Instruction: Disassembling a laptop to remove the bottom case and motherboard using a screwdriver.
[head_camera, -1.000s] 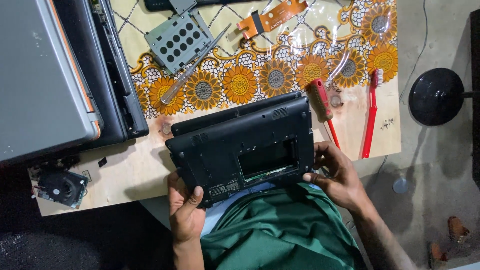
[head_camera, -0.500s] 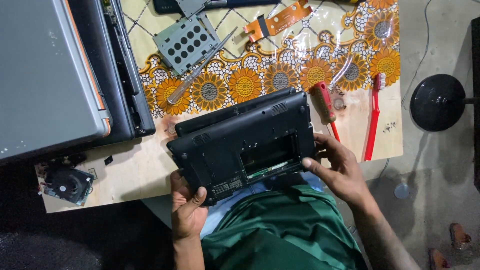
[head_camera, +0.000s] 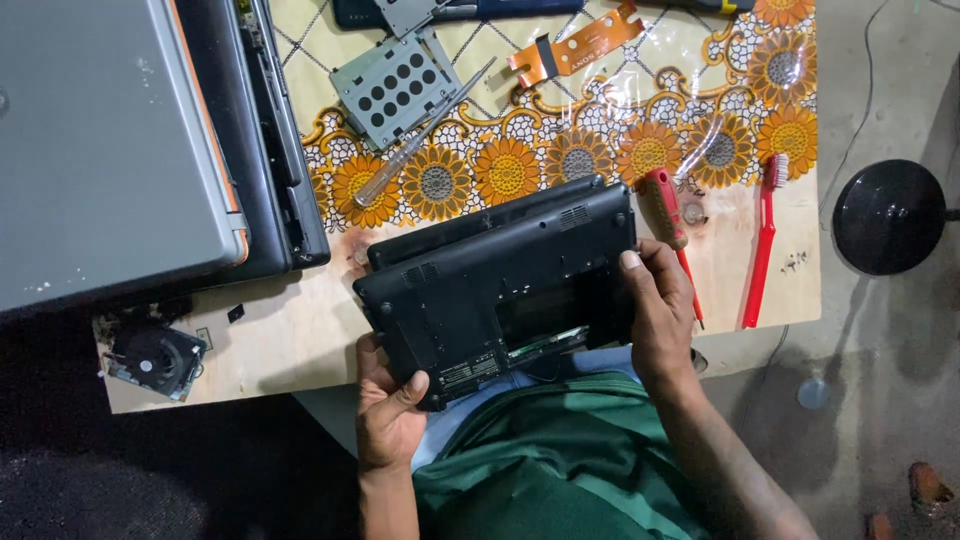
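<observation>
Head view: my left hand (head_camera: 388, 415) and right hand (head_camera: 658, 305), fingers clamped on upturned black laptop (head_camera: 500, 285); I'd grip both edges evenly, keeping it level.

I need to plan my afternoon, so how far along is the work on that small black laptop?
Done: the small black laptop lies underside up, one bay open, a metal bracket and a fan out on the table. In hand: the left hand and the right hand grip its edges. Left: its base cover is on.
</observation>
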